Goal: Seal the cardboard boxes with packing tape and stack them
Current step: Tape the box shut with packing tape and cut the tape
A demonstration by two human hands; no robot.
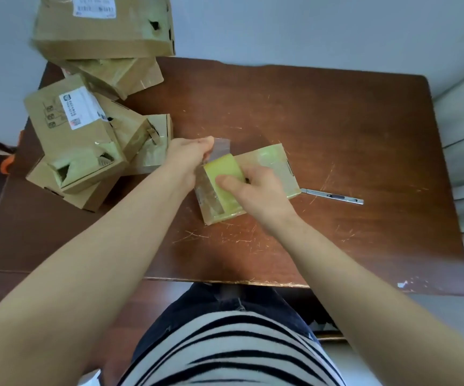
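Scratched brown table (336,121) against a pale wall, with a flat cardboard box (272,162) lying near its middle. Over that box's left end the right hand (258,190) grips a yellowish tape roll (225,171), thumb laid across its face and the other fingers wrapped round the far side, mostly hidden. Just left of the box, the left hand (186,157) has its fingers bunched together, pinching the free end of a clear tape strip (221,144) that stretches up from the roll. A metal utility knife (333,196) lies right of the box, its tip touching the box's corner. Well to the left of the box, a heap of taped boxes (80,126) leans untidily.
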